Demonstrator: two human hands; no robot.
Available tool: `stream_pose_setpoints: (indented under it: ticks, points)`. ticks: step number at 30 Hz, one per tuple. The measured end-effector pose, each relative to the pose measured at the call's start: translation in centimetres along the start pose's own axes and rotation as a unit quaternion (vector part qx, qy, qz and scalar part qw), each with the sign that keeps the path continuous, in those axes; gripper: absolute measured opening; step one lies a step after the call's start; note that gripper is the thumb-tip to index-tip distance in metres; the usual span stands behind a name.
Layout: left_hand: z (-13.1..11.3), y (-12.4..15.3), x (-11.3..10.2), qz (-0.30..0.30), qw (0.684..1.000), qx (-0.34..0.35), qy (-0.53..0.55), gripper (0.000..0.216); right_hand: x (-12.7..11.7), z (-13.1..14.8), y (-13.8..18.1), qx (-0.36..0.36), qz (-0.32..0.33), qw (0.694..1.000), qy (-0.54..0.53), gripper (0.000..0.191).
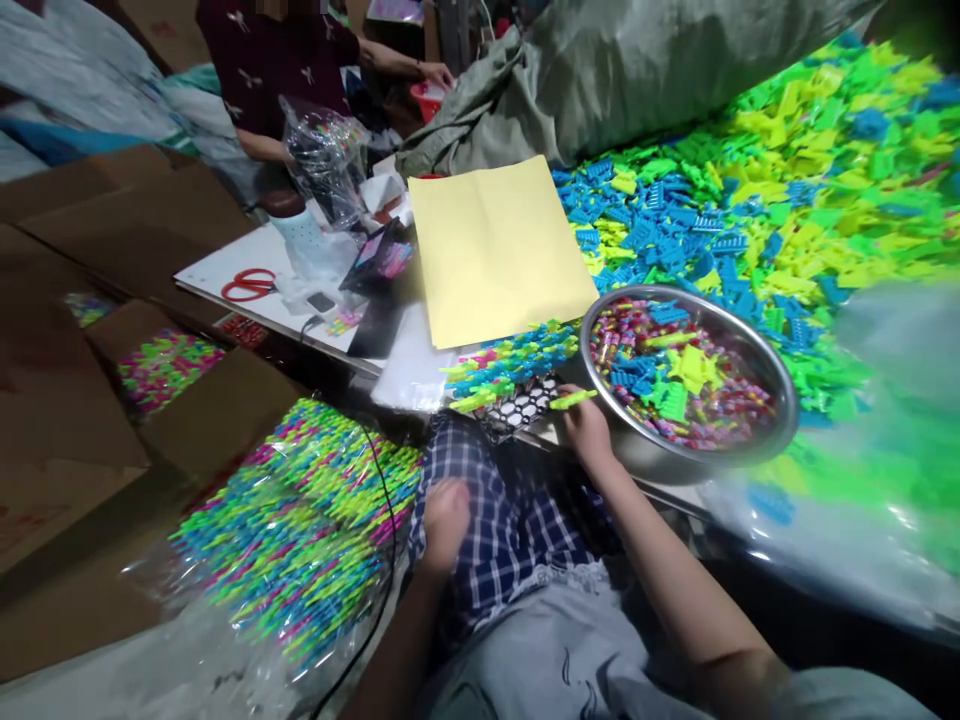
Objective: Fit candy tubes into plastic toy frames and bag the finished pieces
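Note:
My right hand (589,432) is at the table edge, its fingers pinched on a slim yellow-green plastic piece (573,400). Just left of it lies a black-and-white patterned pad (525,408). Behind the pad is a row of blue, yellow-green and pink plastic pieces (510,366). To the right, a steel bowl (784,420) holds small red wrapped-looking items with blue, green and yellow plastic parts on top. Over my lap, my left hand (447,515) looks curled closed; it is blurred, and its finger ends are hidden.
Loose plastic parts (810,200) are heaped on the right. A yellow sheet (499,250) lies behind the row. Red-handled scissors (249,285) are on the left. Below stands a bag of coloured pieces (300,530), beside cardboard boxes (67,400). Another person (277,80) sits across.

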State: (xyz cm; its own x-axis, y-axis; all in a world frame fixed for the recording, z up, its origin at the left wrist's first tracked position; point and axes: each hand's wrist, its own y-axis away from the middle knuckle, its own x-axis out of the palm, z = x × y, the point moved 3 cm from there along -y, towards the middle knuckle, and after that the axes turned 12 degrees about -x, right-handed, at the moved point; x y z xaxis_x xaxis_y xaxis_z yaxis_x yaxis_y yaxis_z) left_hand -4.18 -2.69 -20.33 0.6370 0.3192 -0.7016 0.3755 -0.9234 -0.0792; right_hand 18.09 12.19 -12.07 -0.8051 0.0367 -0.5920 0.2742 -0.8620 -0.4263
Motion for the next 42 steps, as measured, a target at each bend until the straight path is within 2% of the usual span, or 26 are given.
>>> stream_pose_setpoints:
  ticks: [7,14,18,21,26,31,35,42]
  points:
    - [0.6,-0.3,0.0,-0.023,1.000,-0.001,-0.009,0.024,0.9,0.9,0.6,0.020,-0.020,1.000,0.009,0.019]
    - [1.1,-0.3,-0.2,-0.028,1.000,0.001,-0.004,0.024,0.8,0.5,0.9,0.107,-0.133,0.983,-0.062,0.027]
    - [1.2,-0.3,-0.2,-0.030,1.000,0.002,-0.002,0.024,0.7,0.7,1.0,0.063,-0.171,0.981,-0.062,0.027]
    - [1.2,-0.2,-0.2,-0.031,1.000,0.002,-0.002,0.024,0.6,1.5,1.2,0.024,-0.197,0.972,-0.122,0.031]
    - [1.4,-0.2,-0.1,-0.030,1.000,0.001,0.002,0.024,0.2,2.4,0.4,0.044,-0.168,0.975,-0.137,0.030]
    - [1.5,-0.1,-0.1,-0.035,0.999,-0.005,0.005,0.024,0.3,1.4,-0.4,0.071,-0.154,0.977,-0.132,0.022]
    - [1.4,-0.1,-0.2,-0.031,0.999,-0.007,0.008,0.023,1.2,0.3,-0.3,0.144,-0.149,0.974,-0.088,0.030]
    - [1.3,-0.2,-0.3,-0.031,0.999,-0.015,0.005,0.024,1.8,-0.1,-0.2,0.172,-0.132,0.976,-0.035,0.033]
